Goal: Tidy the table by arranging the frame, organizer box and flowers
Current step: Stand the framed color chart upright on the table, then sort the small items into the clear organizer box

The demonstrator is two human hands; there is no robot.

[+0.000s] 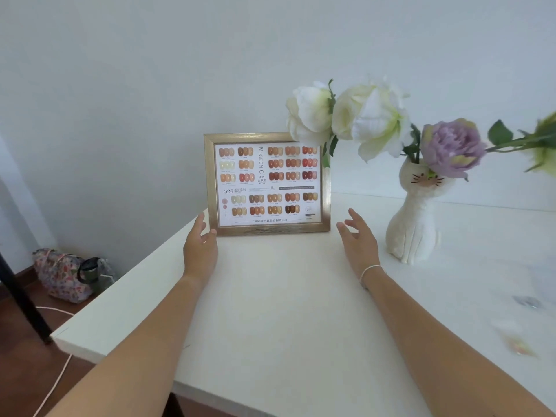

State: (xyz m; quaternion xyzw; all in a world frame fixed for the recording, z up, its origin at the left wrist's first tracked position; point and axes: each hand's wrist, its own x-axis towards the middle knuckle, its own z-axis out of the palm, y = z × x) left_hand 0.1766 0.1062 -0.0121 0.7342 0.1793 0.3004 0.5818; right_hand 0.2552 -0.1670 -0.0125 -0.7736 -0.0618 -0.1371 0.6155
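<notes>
Gold-toned rectangular picture frame [267, 183] holding a nail-colour swatch chart stands upright at the back-left corner of the white table [270, 311], close to the left edge, glass facing the camera.

Left hand [200, 245]: fingers relaxed and spread, fingertips at or just touching the frame's lower-left corner; actual contact is not resolvable. Nothing gripped.
Right hand [358, 236]: fingers loosely spread, a little apart from the frame's lower-right corner, holding nothing.

White cat-shaped vase [413, 224] sits to the right of the frame, near the right hand, carrying white and lilac artificial flowers [373, 121]. One white bloom overlaps the frame's top-right corner in view. Organizer box not identifiable; only blurred small items at the right edge.

Step in hand looks like positioning the frame. To do it well:
- take both side rails evenly, low down, so it does not tip back or forward
- slide or lift it square, not by one corner; it is near the table's left edge, so bias any shift rightward or inward
- watch the right wrist and elbow against the vase, which is top-heavy with long stems
- confirm it rests stably upright before letting go; rear support is not visible.
</notes>
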